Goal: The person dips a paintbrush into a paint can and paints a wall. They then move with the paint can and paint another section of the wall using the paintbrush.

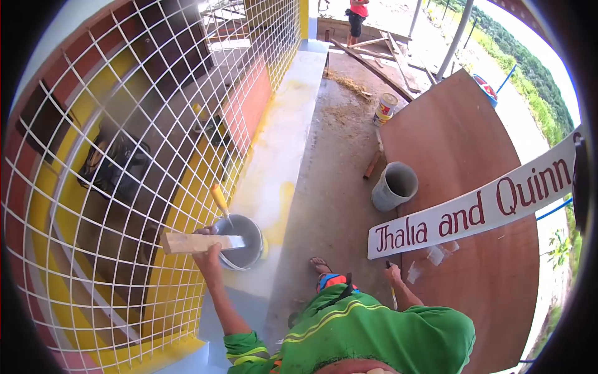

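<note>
My left hand [210, 254] is closed around a flat wooden board [187, 243] whose right end carries a pale grey smear. The board is held over a bucket [252, 252] of grey mix that stands on the pale ledge. A trowel with a yellow handle [218, 197] leans in this bucket, its blade partly hidden. Lower right, my right hand [395, 274] is closed around a thin tool [393, 298] with a light handle. The tool's working end is too small to make out.
White wire mesh [124, 181] runs along the left. A grey bucket [394, 186] stands by a large plywood sheet [448, 137] on the right, near a lettered white sign [467, 212]. Farther off are a paint can [386, 107], lumber [374, 70] and another person [357, 15].
</note>
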